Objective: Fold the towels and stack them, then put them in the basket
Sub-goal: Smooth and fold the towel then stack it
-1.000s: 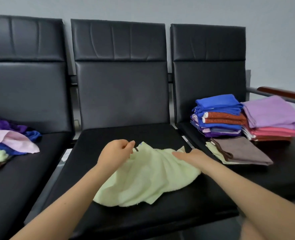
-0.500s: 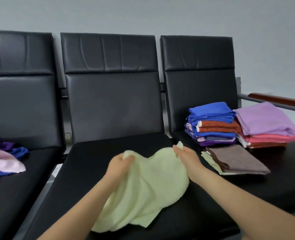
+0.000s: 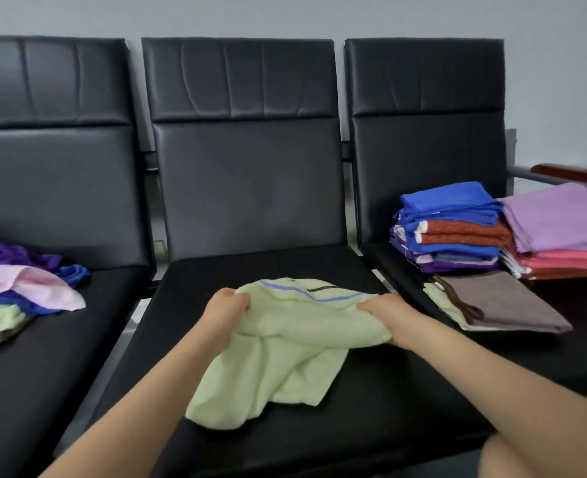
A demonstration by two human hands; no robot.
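Observation:
A pale green towel (image 3: 295,343) lies crumpled on the middle black seat (image 3: 371,408). My left hand (image 3: 224,310) grips its upper left edge and my right hand (image 3: 386,313) grips its upper right edge, stretching the top edge with a blue stripe between them. The rest of the towel hangs down in loose folds toward the seat's front. On the right seat stand a folded stack topped by a blue towel (image 3: 448,201), a stack topped by a lilac towel (image 3: 557,219), and a folded brown towel (image 3: 502,301) on a pale green one.
An unfolded heap of purple, pink, blue and green towels (image 3: 19,288) lies on the left seat. A wooden armrest (image 3: 574,174) runs along the far right. The seat backs rise behind, against a grey wall. No basket is in view.
Both hands have taken hold of the towel's top edge and pulled it apart and taut, exposing the blue stripe. The camera has shifted slightly.

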